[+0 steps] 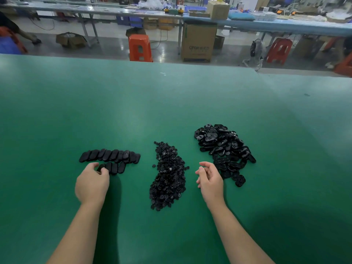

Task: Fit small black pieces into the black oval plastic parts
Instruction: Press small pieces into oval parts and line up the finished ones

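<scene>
Head view: left hand (92, 182) pinches an oval part (101, 167) at the short row's end (114, 168). Right hand (210, 179) loosely curled, empty, between small-piece pile (168, 176) and oval-part heap (224, 147) on worktop (171, 103).

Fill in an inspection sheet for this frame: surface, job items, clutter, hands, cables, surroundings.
Surface: green table, bare beyond the parts.
Job's things: rows of oval parts at left; small pieces pile in the middle; loose oval parts heap at right.
Clutter: nothing seen.
Hands: left hand grips an oval part in the near row; right hand loosely curled, holding nothing.
Cables: none on the table.
Surroundings: orange stool, cardboard box, long benches behind.
</scene>
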Demonstrator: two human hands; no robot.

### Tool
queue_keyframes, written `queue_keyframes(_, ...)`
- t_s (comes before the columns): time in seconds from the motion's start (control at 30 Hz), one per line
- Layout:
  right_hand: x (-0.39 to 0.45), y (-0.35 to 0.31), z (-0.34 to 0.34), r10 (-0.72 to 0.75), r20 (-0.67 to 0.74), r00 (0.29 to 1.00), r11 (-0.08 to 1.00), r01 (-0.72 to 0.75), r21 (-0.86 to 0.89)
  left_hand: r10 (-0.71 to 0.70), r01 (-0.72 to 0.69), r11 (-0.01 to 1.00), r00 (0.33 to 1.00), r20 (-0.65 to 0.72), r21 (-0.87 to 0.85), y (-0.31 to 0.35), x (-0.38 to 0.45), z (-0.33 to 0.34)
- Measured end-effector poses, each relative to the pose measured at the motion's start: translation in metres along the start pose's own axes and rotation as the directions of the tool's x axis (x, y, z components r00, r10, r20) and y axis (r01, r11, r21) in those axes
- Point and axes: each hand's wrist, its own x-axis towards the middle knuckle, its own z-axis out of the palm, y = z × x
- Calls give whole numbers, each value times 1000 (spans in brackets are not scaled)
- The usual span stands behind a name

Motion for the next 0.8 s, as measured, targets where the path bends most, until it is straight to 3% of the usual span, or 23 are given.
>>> queue_keyframes(0.07,0,0,0,0,-1,1000,1000,0,-7,67,-68,997,997,-28,-42,9,-8,4)
queue_keyframes(0.13,0,-1,0,3,-2,1000,1000,-3,-8,219,-220,973,976,-14,-65,23,-17,10)
queue_keyframes(0.2,-1,-2,0,2,-3,1000,1000,-2,-18,393,-390,919,917,63,-63,38,-26,21)
queue_keyframes(0.27,-1,-3,0,3,-4,1000,1000,-3,-22,482,-481,875,856,184,-56,54,-36,35)
queue_keyframes(0.37,-2,-3,0,5,2,1000,1000,-5,-25,469,-480,877,843,262,-26,69,-47,57)
queue_keyframes(0.5,-1,-5,-1,6,8,1000,1000,-6,-28,419,-436,899,884,210,44,68,-51,70)
queue_keyframes(0.63,-2,-5,-1,4,11,1000,999,-3,-38,500,-517,854,847,177,62,60,-59,74)
queue_keyframes(0.8,-4,-5,-2,17,22,1000,998,-15,-62,511,-522,853,845,160,32,57,-61,74)
